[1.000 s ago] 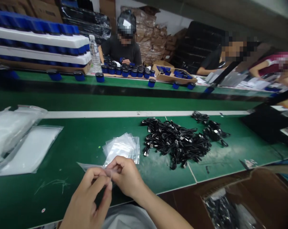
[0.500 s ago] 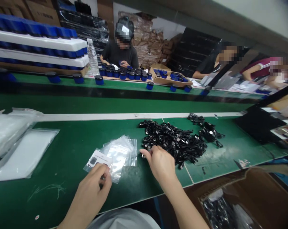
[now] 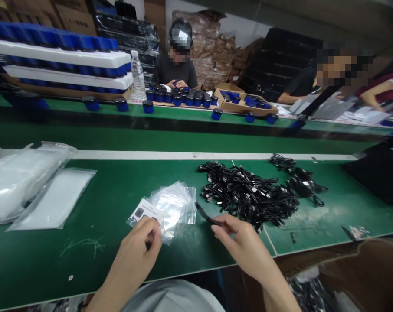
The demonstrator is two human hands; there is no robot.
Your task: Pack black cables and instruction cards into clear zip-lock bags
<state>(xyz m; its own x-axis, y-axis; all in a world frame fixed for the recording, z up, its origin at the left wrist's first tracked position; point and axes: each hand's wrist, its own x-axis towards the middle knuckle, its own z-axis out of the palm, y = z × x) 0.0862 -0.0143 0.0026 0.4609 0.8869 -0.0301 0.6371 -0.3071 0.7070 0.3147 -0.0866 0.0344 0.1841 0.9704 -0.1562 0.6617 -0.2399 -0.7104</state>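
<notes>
Left hand (image 3: 138,242) pinches a zip bag (image 3: 131,221) (leaflet (image 3: 147,208) inside) left of the USB-cable heap (image 3: 245,190). Right hand (image 3: 243,240) grips a black cable (image 3: 204,213) near the heap.

Lower part of the printed card (image 3: 146,209) out of sight behind the left hand (image 3: 138,243)

Single head-worn view, looking forward and down over table (image 3: 118,186); hands (image 3: 136,245) close, low in frame; co-worker (image 3: 175,71) farther off, toward top.
</notes>
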